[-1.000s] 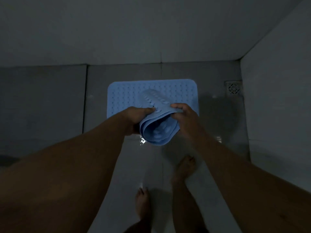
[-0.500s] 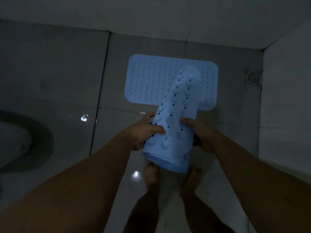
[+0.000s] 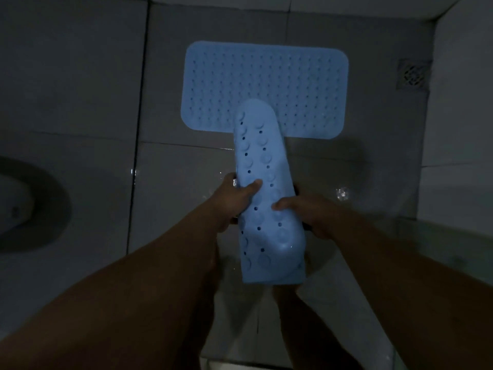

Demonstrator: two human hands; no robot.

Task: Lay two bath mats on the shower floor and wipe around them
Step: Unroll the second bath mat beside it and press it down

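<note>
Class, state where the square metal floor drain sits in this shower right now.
In the head view, the square metal floor drain sits at the upper right, in the floor's corner beside the right wall, right of the flat blue rubber bath mat.

Your left hand (image 3: 234, 198) and right hand (image 3: 306, 214) both clasp a rolled blue mat (image 3: 266, 198), suction cups outward, its far end pointing to 12 o'clock over a flat blue mat (image 3: 266, 81) on the tiled shower floor (image 3: 173, 182). A drain grate (image 3: 412, 74) sits at 2 o'clock, just beside the wall.
</note>
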